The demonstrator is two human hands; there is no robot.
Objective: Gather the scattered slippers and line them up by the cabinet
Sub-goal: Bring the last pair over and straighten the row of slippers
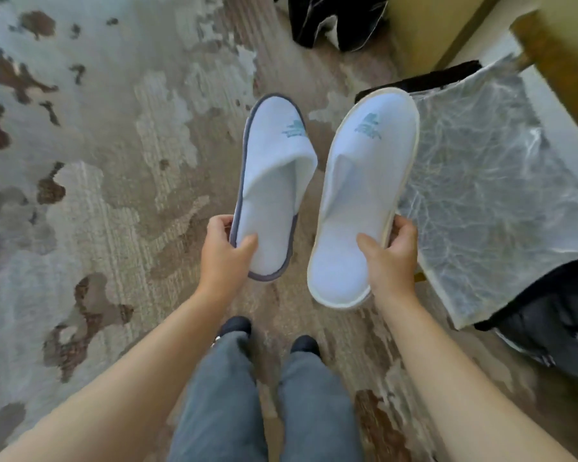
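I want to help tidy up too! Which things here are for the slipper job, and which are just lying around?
For the job:
- grey-trimmed slipper, in the left hand
- cream-trimmed slipper, in the right hand

Just lying around:
- plastic-lined bin
- black bag
- patterned carpet

Both slippers are white with a teal logo; the left grip's slipper [274, 181] has grey-blue trim, the right grip's slipper [364, 195] cream trim. Carpet [114, 161] below is a mottled beige, grey and brown.

We stand in what looks like a hotel room: a patterned carpet [97, 168] in grey and brown, two white disposable slippers [274, 181] with embroidered logos, an open suitcase [501, 195] with a mesh divider, and pale wooden furniture [424, 31].
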